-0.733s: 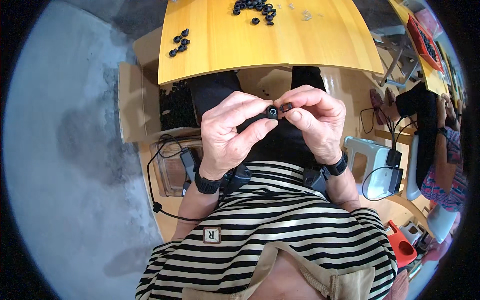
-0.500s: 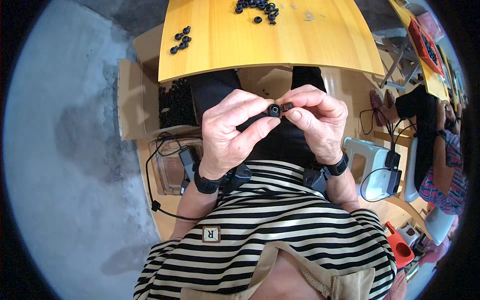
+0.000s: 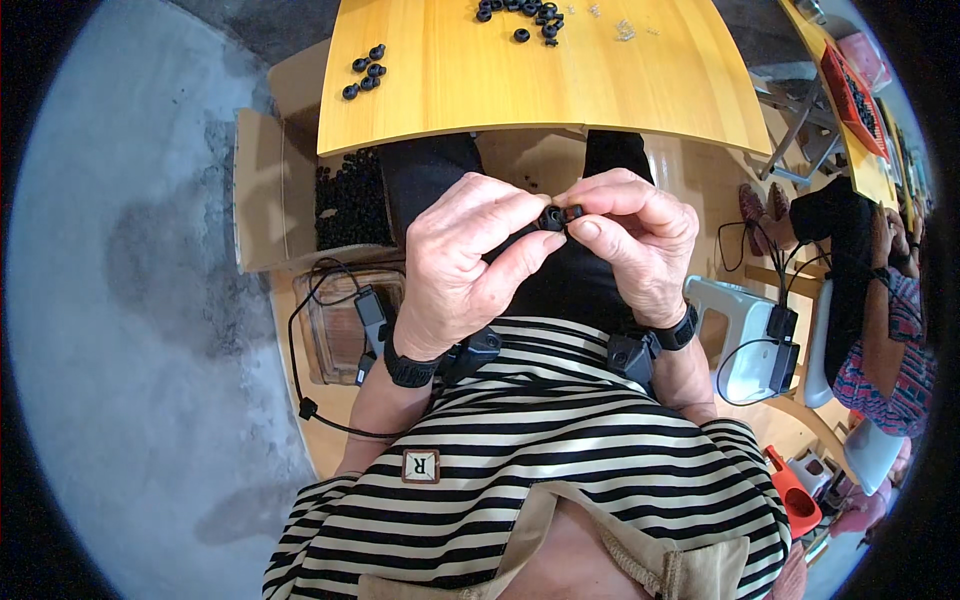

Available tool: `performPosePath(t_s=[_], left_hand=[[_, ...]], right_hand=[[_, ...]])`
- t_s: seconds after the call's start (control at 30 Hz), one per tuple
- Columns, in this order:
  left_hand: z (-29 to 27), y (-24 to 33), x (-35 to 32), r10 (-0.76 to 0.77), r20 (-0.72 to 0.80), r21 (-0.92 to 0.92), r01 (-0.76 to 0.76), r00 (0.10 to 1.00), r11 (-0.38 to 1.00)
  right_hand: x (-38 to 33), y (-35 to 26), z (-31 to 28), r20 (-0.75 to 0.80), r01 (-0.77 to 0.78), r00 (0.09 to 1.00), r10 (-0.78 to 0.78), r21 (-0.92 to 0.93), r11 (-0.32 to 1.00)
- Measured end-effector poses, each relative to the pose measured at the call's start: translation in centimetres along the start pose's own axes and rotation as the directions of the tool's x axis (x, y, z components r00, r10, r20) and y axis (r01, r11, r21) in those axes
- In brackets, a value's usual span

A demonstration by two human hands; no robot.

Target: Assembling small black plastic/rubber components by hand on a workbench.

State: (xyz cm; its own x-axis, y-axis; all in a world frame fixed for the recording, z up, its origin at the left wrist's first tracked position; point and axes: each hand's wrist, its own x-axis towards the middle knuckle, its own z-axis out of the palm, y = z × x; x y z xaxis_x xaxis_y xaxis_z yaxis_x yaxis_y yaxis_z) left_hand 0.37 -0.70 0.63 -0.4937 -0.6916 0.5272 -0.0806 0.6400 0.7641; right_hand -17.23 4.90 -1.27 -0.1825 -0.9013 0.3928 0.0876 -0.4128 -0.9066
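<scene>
I have both hands raised together over my lap, just below the near edge of the yellow wooden table (image 3: pixel 600 80). My left hand (image 3: pixel 470 265) is curled, thumb and forefinger pinched shut on a small black ring-shaped part (image 3: pixel 551 217) that sits at the very centre of my view. My right hand (image 3: pixel 635 245) meets it from 3 o'clock; its fingertips (image 3: pixel 585 228) are closed tight against a second tiny black piece (image 3: pixel 573 212) touching the ring's right side. Whether the 2 pieces are joined or only pressed together I cannot tell.

At 12 o'clock from the hands, on the far part of the table, lies a loose cluster of black rings (image 3: pixel 520 12). At 11 o'clock, near the table's left corner, sits a smaller group of 5 or so black rings (image 3: pixel 365 73). At 9 o'clock, on the floor beside my knee, an open cardboard box (image 3: pixel 270 190) holds a heap of the same black parts (image 3: pixel 350 200).

Each wrist carries a black band (image 3: pixel 410 370). At 3 o'clock, well apart, another person (image 3: pixel 880 330) in a patterned top sits at a neighbouring table.
</scene>
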Motion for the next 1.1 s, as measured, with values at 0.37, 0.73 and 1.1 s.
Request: performPosePath(t_s=[0.37,0.73,1.1], left_hand=[[0.07,0.45,0.08,0.074,0.002,0.162,-0.073,0.997,0.984],[0.28,0.33,-0.23,0.015,-0.031,0.114,-0.012,0.999,0.993],[0.21,0.52,-0.09,0.02,-0.016,0.131,-0.018,1.0,0.991]], right_hand=[[0.36,0.26,-0.2,0.054,0.118,0.993,-0.109,-0.19,0.975],[0.06,-0.05,-0.15,0.058,0.046,0.998,-0.035,-0.192,0.98],[-0.47,-0.45,0.25,0.017,-0.308,0.951,0.31,0.177,0.935]])
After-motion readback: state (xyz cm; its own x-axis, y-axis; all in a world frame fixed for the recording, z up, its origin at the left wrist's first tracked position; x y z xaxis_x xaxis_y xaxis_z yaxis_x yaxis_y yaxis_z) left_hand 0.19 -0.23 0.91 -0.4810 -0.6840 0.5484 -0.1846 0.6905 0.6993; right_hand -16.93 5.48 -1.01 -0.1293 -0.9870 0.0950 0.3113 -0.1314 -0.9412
